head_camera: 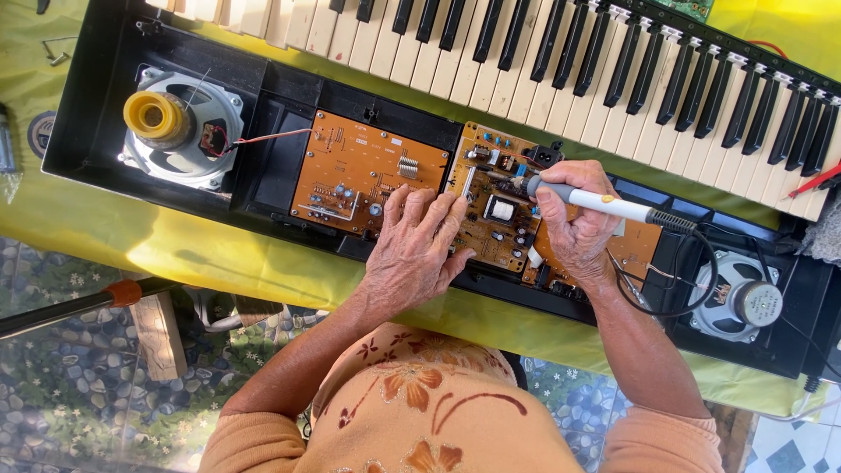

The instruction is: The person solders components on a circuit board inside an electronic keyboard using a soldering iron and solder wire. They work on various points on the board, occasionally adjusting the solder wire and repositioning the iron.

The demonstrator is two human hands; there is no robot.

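An opened electronic keyboard (pixel 105 96) lies on a yellow-green cloth, its black case showing the inside. My right hand (pixel 574 223) grips a white and grey soldering iron (pixel 604 205), its tip over the brown circuit board (pixel 499 206) in the middle. My left hand (pixel 416 250) rests flat, fingers spread, across the edge of that board and the orange circuit board (pixel 350 166) beside it. The iron's black cord loops to the right.
A speaker with a yellow centre (pixel 180 127) sits at the case's left end, a smaller speaker (pixel 736 302) at the right. The black and white keys (pixel 613 61) run along the top. A tool with an orange collar (pixel 123 293) lies lower left over a pebble-patterned floor.
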